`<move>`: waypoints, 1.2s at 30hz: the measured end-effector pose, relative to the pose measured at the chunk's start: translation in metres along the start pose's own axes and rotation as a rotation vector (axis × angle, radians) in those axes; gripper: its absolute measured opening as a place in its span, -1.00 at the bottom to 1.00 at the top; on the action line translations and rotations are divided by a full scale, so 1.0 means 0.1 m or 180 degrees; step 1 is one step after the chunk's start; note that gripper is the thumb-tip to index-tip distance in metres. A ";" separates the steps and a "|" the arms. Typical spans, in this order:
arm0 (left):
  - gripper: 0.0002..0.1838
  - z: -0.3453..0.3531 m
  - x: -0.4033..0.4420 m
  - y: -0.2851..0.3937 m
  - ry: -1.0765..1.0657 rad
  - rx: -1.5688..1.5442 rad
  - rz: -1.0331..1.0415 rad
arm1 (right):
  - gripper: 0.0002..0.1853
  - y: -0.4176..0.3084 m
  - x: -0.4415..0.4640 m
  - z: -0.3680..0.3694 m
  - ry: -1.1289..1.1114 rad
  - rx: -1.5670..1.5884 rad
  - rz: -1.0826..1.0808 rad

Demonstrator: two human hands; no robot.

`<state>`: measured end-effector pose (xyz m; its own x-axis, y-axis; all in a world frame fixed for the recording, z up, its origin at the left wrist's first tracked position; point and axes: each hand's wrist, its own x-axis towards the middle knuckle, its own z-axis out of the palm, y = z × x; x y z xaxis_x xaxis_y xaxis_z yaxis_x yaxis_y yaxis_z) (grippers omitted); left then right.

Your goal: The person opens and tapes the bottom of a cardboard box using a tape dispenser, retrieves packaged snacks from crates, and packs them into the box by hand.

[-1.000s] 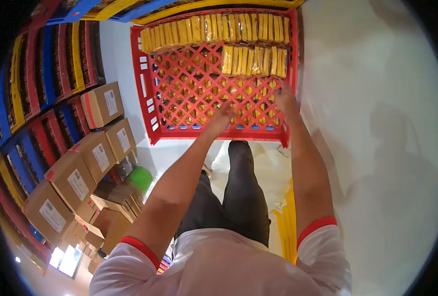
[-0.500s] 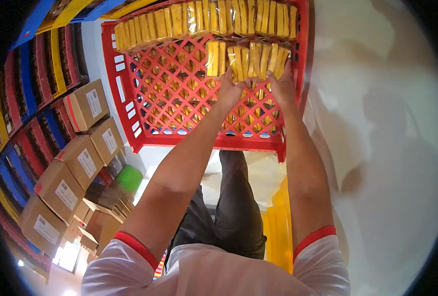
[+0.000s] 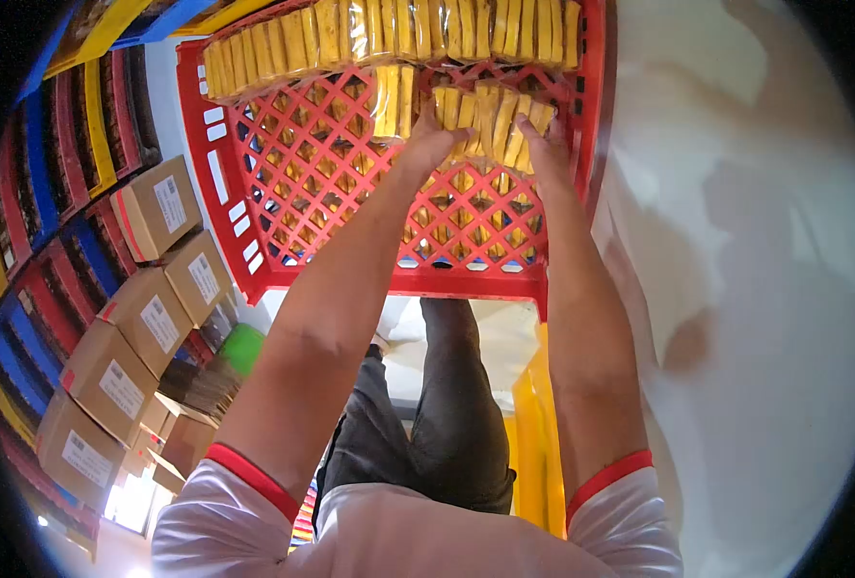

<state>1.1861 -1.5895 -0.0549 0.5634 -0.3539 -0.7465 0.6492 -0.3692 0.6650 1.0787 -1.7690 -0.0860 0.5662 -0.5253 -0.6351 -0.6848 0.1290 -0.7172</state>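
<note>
Between my two hands is a short row of clear-wrapped packs of yellow sticks (image 3: 488,120), squeezed from its two ends. My left hand (image 3: 434,142) is closed against the left end, thumb along the near side. At the right end my right hand (image 3: 545,144) presses in with its thumb in front. The row tilts, its near side lower than its far side. A separate yellow pack (image 3: 392,101) stands just left of my left hand. Under and around all this is a red plastic crate (image 3: 341,164) with a lattice bottom. Some fingers are hidden behind the packs.
A long row of similar packs (image 3: 350,39) lines the crate's far side. Labelled cardboard boxes (image 3: 157,207) and stacked coloured crates (image 3: 52,183) stand to the left. A white wall (image 3: 736,289) rises at the right. Something yellow (image 3: 533,433) stands below the red crate.
The packs between my hands have tilted and shifted slightly toward me, away from the far row. The view has moved a little, so the crate sits further left.
</note>
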 end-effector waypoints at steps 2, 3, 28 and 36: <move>0.01 -0.01 -0.08 -0.17 -0.0065 -0.0278 0.0183 | -0.26 -0.04 -0.13 0.01 -0.0128 0.0240 -0.0110; -0.06 -0.01 -0.22 -0.20 0.0067 -0.0245 0.0456 | -0.30 -0.24 -0.35 -0.03 -0.0301 0.0573 -0.0062; -0.22 -2.40 -6.68 0.28 0.2026 -0.1690 0.3025 | -0.03 -2.30 -5.96 1.04 -0.2525 0.1006 -0.1406; -0.29 -3.42 -9.04 -1.01 0.3181 -0.2370 0.3255 | -0.06 -2.18 -8.06 2.47 -0.3777 0.0416 -0.2132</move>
<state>0.7860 -0.9379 0.5454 0.7921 0.6065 0.0680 -0.2654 0.2419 0.9333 0.8850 -1.1662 0.5114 0.8637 0.5033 0.0264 -0.1164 0.2502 -0.9612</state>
